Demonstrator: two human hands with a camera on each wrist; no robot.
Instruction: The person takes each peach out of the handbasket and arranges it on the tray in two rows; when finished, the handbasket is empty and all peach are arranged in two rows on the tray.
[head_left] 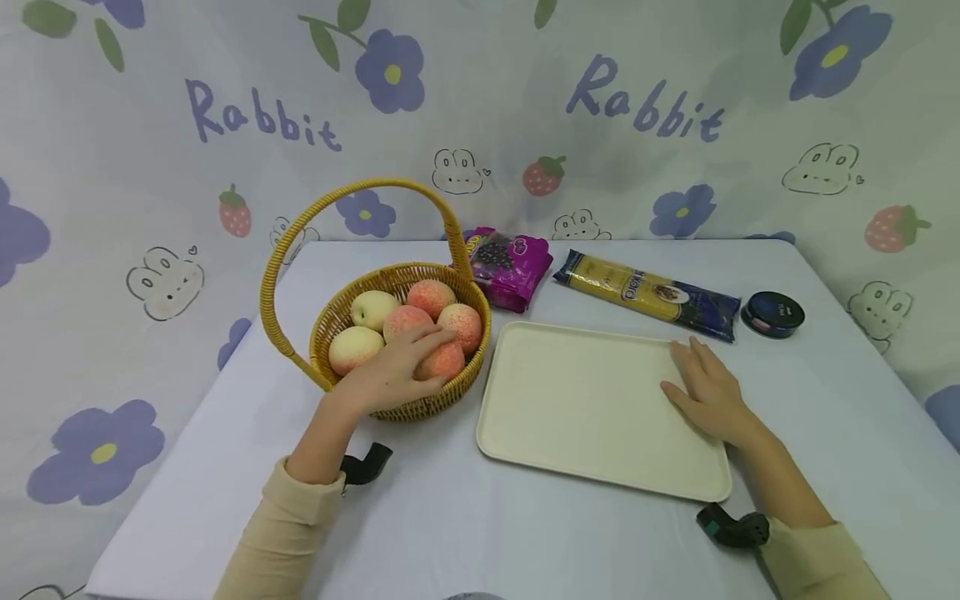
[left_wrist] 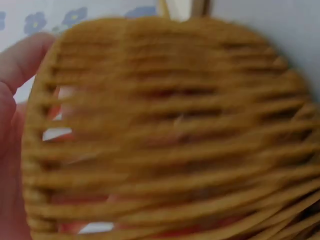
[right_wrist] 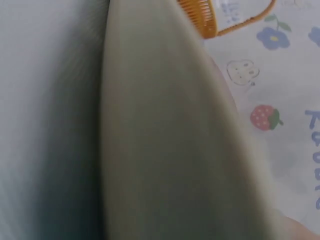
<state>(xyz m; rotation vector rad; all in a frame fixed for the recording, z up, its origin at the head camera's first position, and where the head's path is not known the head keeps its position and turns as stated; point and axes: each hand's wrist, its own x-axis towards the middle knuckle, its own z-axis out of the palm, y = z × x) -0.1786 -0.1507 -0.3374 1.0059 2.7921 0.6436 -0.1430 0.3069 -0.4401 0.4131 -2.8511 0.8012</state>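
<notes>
In the head view my left hand (head_left: 399, 372) is over the front of a yellow wicker basket (head_left: 427, 406) of peaches. Its fingers and thumb are spread about a reddish peach (head_left: 444, 361), and whether they bear on it I cannot tell. Behind lie further peaches, among them a pale one (head_left: 373, 310) and a pinkish one (head_left: 461, 327). The basket's woven wall (left_wrist: 175, 135) fills the left wrist view and hides most of that hand. My right hand (head_left: 708, 396) rests with extended fingers at the right edge of a cream rectangular tray (head_left: 585, 400). The tray's side (right_wrist: 170, 130) dominates the right wrist view.
A purple packet (head_left: 513, 271) with dark berries printed on it lies right of the basket. Behind the tray is a yellow-and-blue long packet (head_left: 645, 292), beside a round black container (head_left: 772, 314). The basket's tall handle (head_left: 270, 283) arches upward on the left.
</notes>
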